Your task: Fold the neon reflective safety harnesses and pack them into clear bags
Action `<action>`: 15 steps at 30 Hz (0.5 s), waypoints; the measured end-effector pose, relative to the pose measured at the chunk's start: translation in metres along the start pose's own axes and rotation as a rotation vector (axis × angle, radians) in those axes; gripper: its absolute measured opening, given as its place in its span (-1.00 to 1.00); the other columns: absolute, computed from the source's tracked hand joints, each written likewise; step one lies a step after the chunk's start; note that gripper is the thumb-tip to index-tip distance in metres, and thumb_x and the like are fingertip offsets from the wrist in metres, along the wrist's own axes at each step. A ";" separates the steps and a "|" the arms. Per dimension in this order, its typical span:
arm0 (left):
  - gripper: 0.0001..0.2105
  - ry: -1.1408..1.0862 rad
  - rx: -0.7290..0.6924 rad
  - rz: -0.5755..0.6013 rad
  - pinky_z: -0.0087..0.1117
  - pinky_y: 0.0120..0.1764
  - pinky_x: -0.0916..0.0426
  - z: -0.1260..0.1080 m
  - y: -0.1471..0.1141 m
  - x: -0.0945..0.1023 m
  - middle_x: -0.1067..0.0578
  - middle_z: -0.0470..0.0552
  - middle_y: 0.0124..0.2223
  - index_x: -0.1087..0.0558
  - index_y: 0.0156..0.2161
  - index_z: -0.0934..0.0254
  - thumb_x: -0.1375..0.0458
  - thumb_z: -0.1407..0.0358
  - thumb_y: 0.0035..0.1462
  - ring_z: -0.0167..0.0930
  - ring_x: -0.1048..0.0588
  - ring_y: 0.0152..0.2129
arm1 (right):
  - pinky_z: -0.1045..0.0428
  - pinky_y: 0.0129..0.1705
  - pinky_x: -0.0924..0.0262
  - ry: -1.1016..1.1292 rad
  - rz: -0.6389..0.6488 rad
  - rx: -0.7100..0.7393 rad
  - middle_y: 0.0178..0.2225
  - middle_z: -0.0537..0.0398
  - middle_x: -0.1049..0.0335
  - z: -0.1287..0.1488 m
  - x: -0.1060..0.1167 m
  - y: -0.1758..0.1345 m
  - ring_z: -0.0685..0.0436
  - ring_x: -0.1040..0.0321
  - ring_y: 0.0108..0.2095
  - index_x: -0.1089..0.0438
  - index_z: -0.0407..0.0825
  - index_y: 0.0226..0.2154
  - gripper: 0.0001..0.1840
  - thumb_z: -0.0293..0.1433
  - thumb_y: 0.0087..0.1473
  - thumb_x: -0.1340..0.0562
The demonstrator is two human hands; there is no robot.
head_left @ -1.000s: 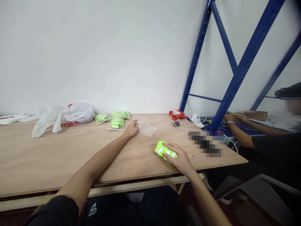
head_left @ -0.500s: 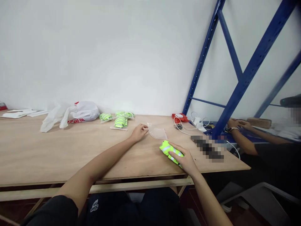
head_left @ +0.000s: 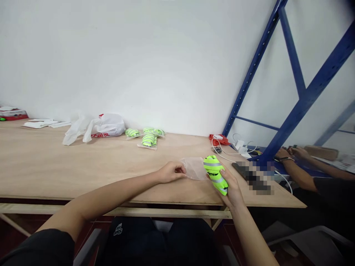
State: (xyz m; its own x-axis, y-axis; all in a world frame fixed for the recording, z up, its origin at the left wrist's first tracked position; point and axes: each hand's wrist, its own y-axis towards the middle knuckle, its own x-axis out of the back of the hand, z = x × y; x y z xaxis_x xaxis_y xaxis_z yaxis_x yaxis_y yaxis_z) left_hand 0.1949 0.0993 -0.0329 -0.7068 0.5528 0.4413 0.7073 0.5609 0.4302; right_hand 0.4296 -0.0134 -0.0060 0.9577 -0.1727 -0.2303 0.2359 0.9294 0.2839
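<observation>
My right hand (head_left: 232,186) is wrapped round a folded neon-yellow reflective vest (head_left: 215,174), a compact bundle with silver stripes, tilted a little above the table. My left hand (head_left: 172,172) pinches the left edge of a clear plastic bag (head_left: 195,168). The bag spreads between both hands, and its right end is partly hidden behind the bundle. Farther back, several similar bundles in clear bags (head_left: 149,139) lie near the wall.
A white plastic carrier bag (head_left: 109,125) and white papers (head_left: 41,123) lie at the back left. On the right are a red cloth (head_left: 222,139), white cables, a blurred dark object (head_left: 253,179) and a blue rack post (head_left: 294,114). Another person's arms (head_left: 298,171) show beyond it.
My left hand has drawn the plastic bag nearer the table's front. My right hand has lifted and turned the yellow bundle more upright. The view has shifted slightly left.
</observation>
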 end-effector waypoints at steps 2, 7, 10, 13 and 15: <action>-0.71 -0.018 0.017 0.032 -0.42 -0.28 -0.37 -0.006 -0.003 0.000 -0.53 -0.01 -0.37 -0.47 -0.38 0.33 -0.30 0.10 0.10 -0.42 -0.48 -0.41 | -0.25 0.12 -0.32 -0.033 0.004 0.010 0.14 -0.05 -0.43 -0.003 -0.001 0.000 -0.39 -0.39 0.11 -0.37 0.09 0.20 -0.27 -0.02 0.00 -0.35; -0.69 -0.007 0.059 0.041 -0.45 -0.34 -0.30 -0.013 -0.005 0.001 -0.50 -0.05 -0.41 -0.44 -0.45 0.32 -0.30 0.10 0.08 -0.44 -0.43 -0.45 | -0.25 0.26 -0.14 -0.117 0.003 0.001 0.14 -0.05 -0.42 -0.007 -0.002 0.001 -0.42 -0.23 0.24 -0.48 0.05 0.09 -0.30 -0.03 -0.09 -0.42; -0.72 0.047 0.112 0.019 -0.46 -0.39 -0.25 -0.020 -0.012 -0.002 -0.47 -0.08 -0.44 -0.42 -0.48 0.31 -0.30 0.14 0.08 -0.46 -0.39 -0.48 | -0.24 0.26 -0.13 -0.128 0.018 -0.009 0.15 -0.04 -0.42 -0.005 -0.003 0.001 -0.43 -0.21 0.25 -0.51 0.05 0.05 -0.32 -0.04 -0.12 -0.45; -0.74 0.083 0.136 0.057 -0.46 -0.41 -0.24 -0.029 -0.021 -0.004 -0.46 -0.10 -0.46 -0.42 -0.48 0.31 -0.28 0.17 0.09 -0.47 -0.37 -0.50 | -0.23 0.25 -0.15 -0.137 0.026 -0.009 0.15 -0.03 -0.42 -0.003 -0.005 0.000 -0.43 -0.22 0.24 -0.52 0.06 0.03 -0.34 -0.03 -0.13 -0.45; -0.74 0.103 0.133 0.045 -0.46 -0.42 -0.23 -0.030 -0.024 -0.001 -0.44 -0.11 -0.46 -0.43 -0.43 0.30 -0.24 0.14 0.13 -0.46 -0.37 -0.51 | -0.22 0.23 -0.17 -0.140 0.032 -0.012 0.13 -0.04 -0.44 -0.003 -0.004 -0.001 -0.43 -0.24 0.23 -0.54 0.06 0.02 -0.34 -0.03 -0.15 -0.46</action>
State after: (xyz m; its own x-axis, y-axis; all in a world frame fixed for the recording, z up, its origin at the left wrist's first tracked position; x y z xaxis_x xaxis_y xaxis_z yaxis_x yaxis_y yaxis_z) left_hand 0.1793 0.0667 -0.0198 -0.6650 0.5170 0.5389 0.7258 0.6172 0.3036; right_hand 0.4249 -0.0121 -0.0080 0.9785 -0.1859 -0.0888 0.2036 0.9389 0.2776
